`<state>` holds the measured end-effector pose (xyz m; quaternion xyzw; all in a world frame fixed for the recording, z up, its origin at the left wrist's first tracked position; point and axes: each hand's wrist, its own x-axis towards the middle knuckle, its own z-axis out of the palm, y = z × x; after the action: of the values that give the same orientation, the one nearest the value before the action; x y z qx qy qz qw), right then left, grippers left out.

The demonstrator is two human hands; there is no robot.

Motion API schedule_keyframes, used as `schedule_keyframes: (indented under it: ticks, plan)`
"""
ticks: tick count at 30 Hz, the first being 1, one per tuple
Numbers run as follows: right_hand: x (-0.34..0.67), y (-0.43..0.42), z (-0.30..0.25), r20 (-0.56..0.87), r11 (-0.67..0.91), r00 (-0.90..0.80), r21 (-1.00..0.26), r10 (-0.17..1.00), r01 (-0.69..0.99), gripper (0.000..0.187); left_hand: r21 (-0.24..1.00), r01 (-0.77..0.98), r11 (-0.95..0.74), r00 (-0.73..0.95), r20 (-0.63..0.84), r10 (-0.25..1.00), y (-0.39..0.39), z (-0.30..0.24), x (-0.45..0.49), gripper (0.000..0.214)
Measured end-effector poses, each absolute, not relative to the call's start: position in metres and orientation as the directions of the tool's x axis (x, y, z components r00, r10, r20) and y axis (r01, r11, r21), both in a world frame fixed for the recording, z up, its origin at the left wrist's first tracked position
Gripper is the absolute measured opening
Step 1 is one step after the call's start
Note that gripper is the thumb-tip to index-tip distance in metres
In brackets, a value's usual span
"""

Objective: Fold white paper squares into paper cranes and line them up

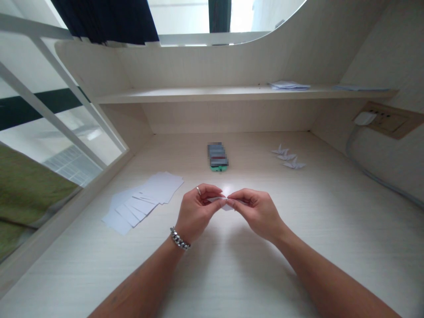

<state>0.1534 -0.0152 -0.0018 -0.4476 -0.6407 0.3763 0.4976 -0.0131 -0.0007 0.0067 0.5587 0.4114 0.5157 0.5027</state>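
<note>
My left hand [198,210] and my right hand [255,209] meet just above the pale wooden desk [212,269], pinching a small folded piece of white paper [222,202] between their fingertips. The left hand wears a ring, and a chain bracelet sits on its wrist. Most of the paper is hidden by my fingers. To the left of my left hand lies a fanned spread of white paper slips [143,200].
Three small folded white paper shapes [289,157] sit at the back right of the desk. A blurred small box [217,156] lies at the back centre. Papers [289,85] rest on the shelf above. A charger and cable [364,119] hang at the right wall.
</note>
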Motion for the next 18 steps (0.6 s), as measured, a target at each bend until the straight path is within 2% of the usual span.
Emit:
schedule_keyframes:
  ticks: [18]
  plan:
    - [0.1554,-0.0137,-0.0035,0.291,0.311,-0.117,-0.925,0.949,0.22,0.016,0.985,-0.133,-0.108,0.168,0.13,0.977,0.0011,0.0078,-0.0168,0.02]
